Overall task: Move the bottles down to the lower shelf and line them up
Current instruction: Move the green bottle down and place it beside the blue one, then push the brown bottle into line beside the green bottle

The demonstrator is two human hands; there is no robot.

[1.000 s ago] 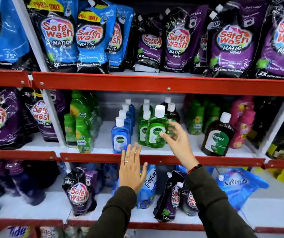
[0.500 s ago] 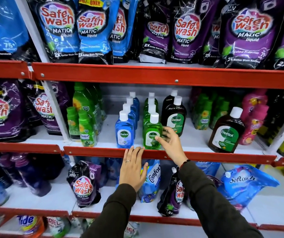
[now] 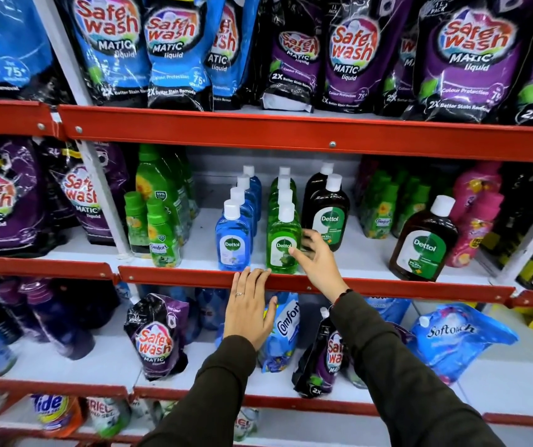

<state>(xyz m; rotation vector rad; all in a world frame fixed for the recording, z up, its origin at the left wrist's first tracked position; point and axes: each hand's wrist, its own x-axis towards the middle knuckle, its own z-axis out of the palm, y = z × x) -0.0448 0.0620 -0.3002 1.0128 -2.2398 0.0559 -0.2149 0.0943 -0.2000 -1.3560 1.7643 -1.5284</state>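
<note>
On the middle shelf [image 3: 365, 256] stand three rows of Dettol bottles running front to back: blue [image 3: 233, 243], green [image 3: 282, 250] and dark brown [image 3: 326, 217]. My right hand [image 3: 318, 266] is at the right side of the front green bottle with fingers spread. Its thumb tip touches the label and its fingers reach behind the bottle's right edge. My left hand [image 3: 247, 308] lies flat and open, fingertips resting on the red shelf lip [image 3: 175, 275] just below the blue and green rows. A larger brown Dettol bottle [image 3: 423, 250] stands alone to the right.
Green Comfort bottles [image 3: 162, 243] stand left of the blue row, with more green and pink bottles [image 3: 475, 221] to the right. Safe Wash pouches [image 3: 349, 53] fill the top shelf. The lower shelf [image 3: 104, 359] holds a Safe Wash pouch [image 3: 155, 337], a Comfort pouch [image 3: 284, 327] and a Softouch pouch [image 3: 452, 337].
My right hand has set the green bottle down at the front of its row and loosened its hold. The left hand has risen onto the red shelf lip. The camera has come closer.
</note>
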